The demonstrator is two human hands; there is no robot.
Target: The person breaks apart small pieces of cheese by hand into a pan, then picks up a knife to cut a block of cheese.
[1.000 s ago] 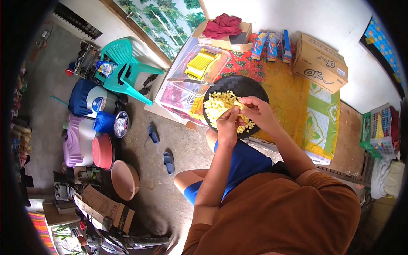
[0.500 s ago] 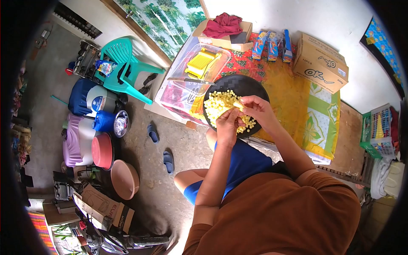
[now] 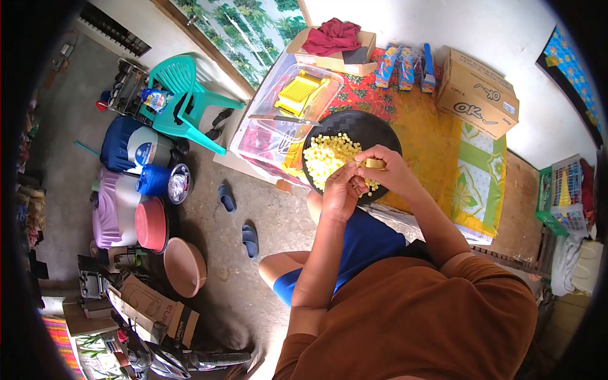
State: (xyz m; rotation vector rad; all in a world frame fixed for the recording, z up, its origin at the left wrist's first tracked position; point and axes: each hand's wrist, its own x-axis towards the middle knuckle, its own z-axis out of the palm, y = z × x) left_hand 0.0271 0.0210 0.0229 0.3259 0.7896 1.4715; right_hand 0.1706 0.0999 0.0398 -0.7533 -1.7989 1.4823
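Both hands meet above a round black tray (image 3: 383,130) that holds a heap of small pale-yellow cubes (image 3: 329,155), whose food kind I cannot make out. My right hand (image 3: 387,172) is closed around a pale-yellow chunk (image 3: 375,163), part of which shows between thumb and fingers. Against it, my left hand (image 3: 342,193) has its fingertips pinched together; what lies between them is hidden. A knife (image 3: 285,119) rests on the clear plastic bin left of the tray, near a yellow slicer-like grid tool (image 3: 301,94).
Blue boxes (image 3: 405,68) and a large carton (image 3: 478,94) stand at the table's back. Left of the table are a green plastic chair (image 3: 180,104), basins (image 3: 185,267) and slippers (image 3: 250,240) on the floor. A crate (image 3: 567,193) sits far right.
My right hand has turned and lowered slightly, and its chunk now shows behind the fingers. My left hand stays close to the same place, fingertips still pinched.
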